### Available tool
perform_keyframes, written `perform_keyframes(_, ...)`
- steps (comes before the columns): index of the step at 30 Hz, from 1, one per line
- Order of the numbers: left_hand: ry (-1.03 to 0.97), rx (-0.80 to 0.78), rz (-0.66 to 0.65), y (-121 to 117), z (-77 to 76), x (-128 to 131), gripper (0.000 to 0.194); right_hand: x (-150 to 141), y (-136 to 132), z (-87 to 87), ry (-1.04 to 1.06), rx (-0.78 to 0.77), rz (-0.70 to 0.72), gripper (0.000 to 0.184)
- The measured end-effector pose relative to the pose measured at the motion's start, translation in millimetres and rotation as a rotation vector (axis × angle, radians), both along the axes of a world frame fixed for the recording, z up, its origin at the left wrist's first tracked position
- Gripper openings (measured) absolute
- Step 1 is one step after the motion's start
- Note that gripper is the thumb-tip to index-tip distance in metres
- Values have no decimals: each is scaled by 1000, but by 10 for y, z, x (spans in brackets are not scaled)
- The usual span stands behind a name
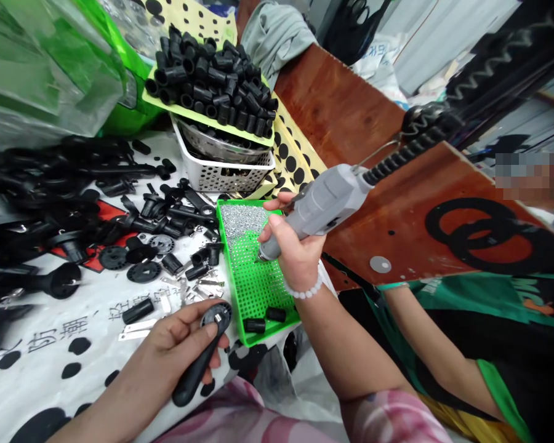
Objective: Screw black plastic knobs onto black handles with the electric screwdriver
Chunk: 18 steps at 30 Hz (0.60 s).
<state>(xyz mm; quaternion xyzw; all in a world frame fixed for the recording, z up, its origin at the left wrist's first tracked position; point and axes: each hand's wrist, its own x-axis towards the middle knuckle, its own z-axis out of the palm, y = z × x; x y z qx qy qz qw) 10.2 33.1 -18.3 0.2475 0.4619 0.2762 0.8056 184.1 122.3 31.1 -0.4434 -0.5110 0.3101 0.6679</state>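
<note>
My left hand [184,338] pinches black handle [191,372] by round end, prob for steadiness; right hand [298,249] curled round grey driver [325,200], tip down over handy green tray [245,289].

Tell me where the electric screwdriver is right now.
In the head view, the grey electric screwdriver is just right of centre, gripped in the right hand, its tip pointing down at the green tray.

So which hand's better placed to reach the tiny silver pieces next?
Right hand, likely: its grey tool points into the green tray with tiny silver pieces; the left hand holds a black part outside.
</note>
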Motion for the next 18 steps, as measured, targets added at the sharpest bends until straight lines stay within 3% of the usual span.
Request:
perform_keyframes(8, -19, 12, 10, -10, -2, 7, 58, -13, -18, 3, 3, -5, 3, 36)
perform_keyframes(18, -1, 8, 50, -3, 51, 21, 59, -13, -21, -4, -46, -23, -15, 47)
